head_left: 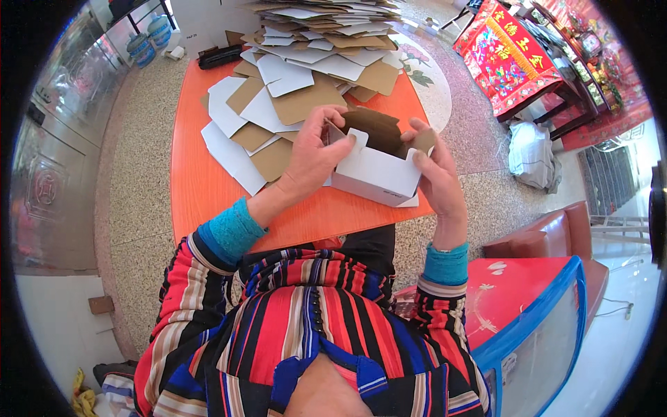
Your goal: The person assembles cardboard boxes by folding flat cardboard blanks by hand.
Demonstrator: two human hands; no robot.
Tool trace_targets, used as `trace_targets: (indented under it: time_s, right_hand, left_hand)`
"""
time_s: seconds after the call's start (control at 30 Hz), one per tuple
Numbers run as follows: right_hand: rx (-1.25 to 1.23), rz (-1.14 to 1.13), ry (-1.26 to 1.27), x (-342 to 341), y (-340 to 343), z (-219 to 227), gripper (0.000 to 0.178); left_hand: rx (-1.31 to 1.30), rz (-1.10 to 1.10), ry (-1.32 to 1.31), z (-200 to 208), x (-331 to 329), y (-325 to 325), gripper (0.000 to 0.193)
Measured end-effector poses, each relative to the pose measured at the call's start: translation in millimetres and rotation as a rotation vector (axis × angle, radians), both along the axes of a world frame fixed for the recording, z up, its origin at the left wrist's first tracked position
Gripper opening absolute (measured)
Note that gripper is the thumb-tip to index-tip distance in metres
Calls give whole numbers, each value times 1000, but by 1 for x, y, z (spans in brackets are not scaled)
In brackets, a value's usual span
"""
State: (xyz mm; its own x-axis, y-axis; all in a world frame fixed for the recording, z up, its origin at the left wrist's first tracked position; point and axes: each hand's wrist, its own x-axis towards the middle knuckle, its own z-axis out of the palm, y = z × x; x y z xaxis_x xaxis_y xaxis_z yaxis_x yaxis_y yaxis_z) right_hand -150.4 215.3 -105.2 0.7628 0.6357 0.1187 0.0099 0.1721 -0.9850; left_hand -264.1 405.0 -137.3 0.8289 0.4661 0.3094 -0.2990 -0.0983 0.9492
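Note:
A small white cardboard box (379,175), brown inside, stands partly folded up near the front right edge of the orange table (198,163). Its top is open and a brown flap rises at the back. My left hand (316,147) grips the box's left end, thumb pressed on a white end flap. On the opposite end, my right hand (438,170) pinches the wall beside a raised brown side flap, thumb at the corner. Some fingertips of both hands are hidden behind the cardboard. Flat white-and-brown box blanks (240,132) lie spread just left of the box.
A tall, uneven stack of box blanks (326,42) fills the table's far part. Beside it lies a black object (220,57). Below the table's right side are a red padded seat (514,292) and a blue-edged clear panel (549,340). Blue water bottles (141,50) stand far left.

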Motion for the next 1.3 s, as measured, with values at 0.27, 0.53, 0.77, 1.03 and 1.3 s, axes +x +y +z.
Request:
trace_targets:
  time_s: [0.27,0.53,0.77,1.03,1.3]
  right_hand:
    - [-242,-146,-309,-9,4,1,40]
    - [132,-71,-101,-14,-1,-20,50]
    - [-144,-77,-444,-20,-1,-11,38]
    - [-76,-148,-490,-24,10,-34,26]
    - [-39,-195,-351,-31,13,-27,27]
  left_hand:
    - [117,-86,-82,6,-1,-9,30]
    - [618,35,0,6,2,-7,42]
    - [435,-37,-17,13,3,-2,41]
    - [508,-79,125,17,13,9,39]
    - [943,-103,-166,14,13,12,29]
